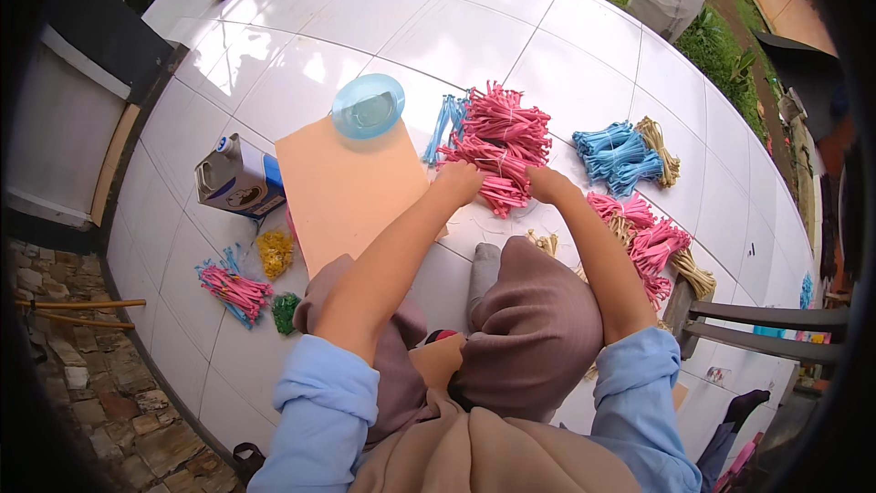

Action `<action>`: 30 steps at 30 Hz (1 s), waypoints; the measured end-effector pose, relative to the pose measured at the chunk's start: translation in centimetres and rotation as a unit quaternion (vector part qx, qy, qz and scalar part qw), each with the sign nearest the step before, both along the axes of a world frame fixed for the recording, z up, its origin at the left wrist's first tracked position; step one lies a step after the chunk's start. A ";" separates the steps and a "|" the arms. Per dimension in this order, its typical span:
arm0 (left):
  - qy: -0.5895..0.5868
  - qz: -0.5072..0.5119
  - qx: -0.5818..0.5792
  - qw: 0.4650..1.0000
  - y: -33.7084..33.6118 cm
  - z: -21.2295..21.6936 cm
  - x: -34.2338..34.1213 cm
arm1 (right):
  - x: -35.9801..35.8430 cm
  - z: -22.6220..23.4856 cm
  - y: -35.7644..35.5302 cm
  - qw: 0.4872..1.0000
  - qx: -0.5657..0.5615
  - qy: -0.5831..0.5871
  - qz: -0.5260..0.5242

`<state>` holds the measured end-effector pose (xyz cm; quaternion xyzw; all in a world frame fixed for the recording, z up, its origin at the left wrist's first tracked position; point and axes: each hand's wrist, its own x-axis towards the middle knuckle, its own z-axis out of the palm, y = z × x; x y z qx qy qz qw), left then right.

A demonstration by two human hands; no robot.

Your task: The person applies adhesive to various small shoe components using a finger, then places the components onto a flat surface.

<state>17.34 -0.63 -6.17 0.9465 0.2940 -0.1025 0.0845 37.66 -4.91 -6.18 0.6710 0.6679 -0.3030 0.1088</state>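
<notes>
Straight ahead, a pile of pink bundles (508, 119) made of thin strands with knobby ends lies on the white tiles. My left hand (459, 182), fingers curled, grips the left side of the nearest pink bundle (500, 190). At its right side my right hand (548, 184) is closed on the same bundle, fingertips partly hidden. Some loose blue strands (446, 124) stick out behind the left hand. To the right of my right hand lie blue bundles (616, 157) beside a beige bundle (659, 152). Nearer my right knee, more pink bundles (657, 246) mix with beige ones.
An orange-tan board (342, 192) lies to the left, a translucent blue bowl (368, 107) on its far edge. Beyond its left side stands a jerrycan (239, 178). Yellow (275, 254) and green (286, 312) small packs lie near mixed strands (234, 290). Dark wooden furniture (766, 319) stands right.
</notes>
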 end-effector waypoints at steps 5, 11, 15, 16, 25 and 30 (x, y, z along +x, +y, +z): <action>0.088 0.169 0.011 0.982 -1.9 -8.8 4.7 | -2.7 -8.6 -2.5 0.930 0.254 0.248 -0.092; 0.225 0.222 -0.049 0.948 0.3 -9.0 7.2 | -3.3 -12.2 -1.6 0.910 0.394 0.127 -0.017; 0.194 0.168 0.030 0.966 2.3 -9.6 6.5 | -2.7 -12.4 -0.8 0.889 0.393 0.231 -0.052; 0.179 0.168 0.018 0.969 2.4 -8.9 7.2 | -2.3 -12.6 -1.0 0.868 0.417 0.258 -0.080; -0.103 0.045 -0.062 0.992 1.6 2.2 8.0 | -1.4 -2.9 -2.1 0.733 0.458 0.359 -0.351; -0.202 0.090 -0.061 0.973 1.5 11.9 6.8 | -0.4 3.0 -4.7 0.625 0.470 0.437 -0.444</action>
